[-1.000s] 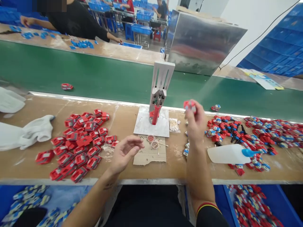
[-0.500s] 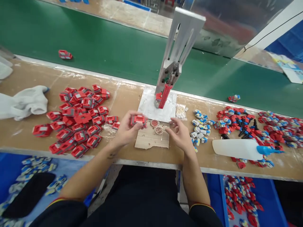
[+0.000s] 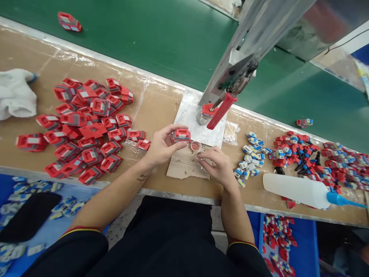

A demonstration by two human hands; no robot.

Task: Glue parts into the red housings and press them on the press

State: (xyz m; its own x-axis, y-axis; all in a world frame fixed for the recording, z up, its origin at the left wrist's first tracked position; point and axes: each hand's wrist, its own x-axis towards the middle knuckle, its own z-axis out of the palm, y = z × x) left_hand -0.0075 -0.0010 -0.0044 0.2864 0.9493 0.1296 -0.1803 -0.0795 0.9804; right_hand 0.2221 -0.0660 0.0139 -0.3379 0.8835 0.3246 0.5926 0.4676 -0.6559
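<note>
White cloth (image 3: 15, 94) lay bunched at the far left of the bench (image 3: 155, 104), soft and creased. Next to it spread a loose pile (image 3: 83, 127) of red blocky plastic parts with grey faces, some stacked, some flat on the brown board. Beyond, one red part (image 3: 69, 21) sat alone on the green belt (image 3: 150, 38).

My left hand (image 3: 161, 148) held a red part (image 3: 181, 135) pinched between thumb and fingertips, lifted just above a scrap of cardboard (image 3: 181, 167). Just right of it stood two small round caps (image 3: 196, 146) on the cardboard. My right hand (image 3: 216, 165) curled close over the nearer cap, fingertips drawn together on something thin; I could not tell what it gripped.

Behind my hands a white pad (image 3: 190, 119) carried a metal press (image 3: 245, 50) with a ribbed red handle (image 3: 221, 111), slanting up and away. A small bag of swabs (image 3: 230, 132) lay beside the pad.

Further right were small blue and white pieces (image 3: 249, 154), then a jumble of red ones (image 3: 300, 152), and a white squeeze bottle (image 3: 296, 190) on its side with a blue nozzle.
</note>
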